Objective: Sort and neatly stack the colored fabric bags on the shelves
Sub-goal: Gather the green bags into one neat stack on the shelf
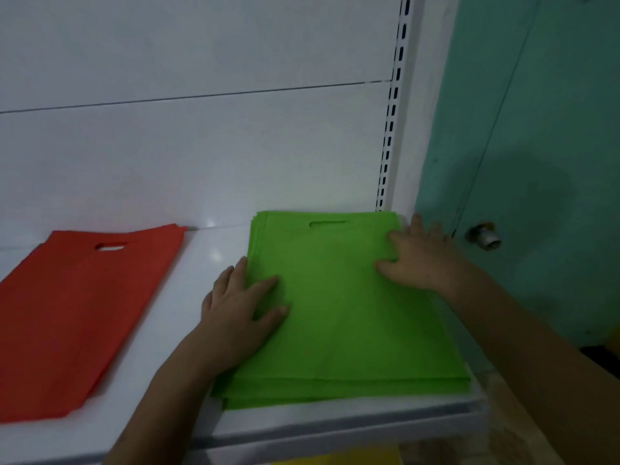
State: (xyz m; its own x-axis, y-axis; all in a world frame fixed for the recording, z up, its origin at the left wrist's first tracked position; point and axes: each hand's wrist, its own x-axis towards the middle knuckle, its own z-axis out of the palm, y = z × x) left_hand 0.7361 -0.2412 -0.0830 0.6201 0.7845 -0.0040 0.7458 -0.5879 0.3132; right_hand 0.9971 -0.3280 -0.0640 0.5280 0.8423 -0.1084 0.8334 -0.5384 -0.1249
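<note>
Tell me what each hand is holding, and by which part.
Nothing is gripped. The left hand lies flat on the green bag stack at its left edge; the right hand presses flat near its right edge.

white shelf (214, 250) | green bags (342, 313) stacked right | red bags (77, 313), probably several, left

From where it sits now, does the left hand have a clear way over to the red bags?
Probably yes. The left hand rests flat on the left edge of the green stack, and only bare white shelf lies between it and the red bags. Nothing stands in that gap.
</note>
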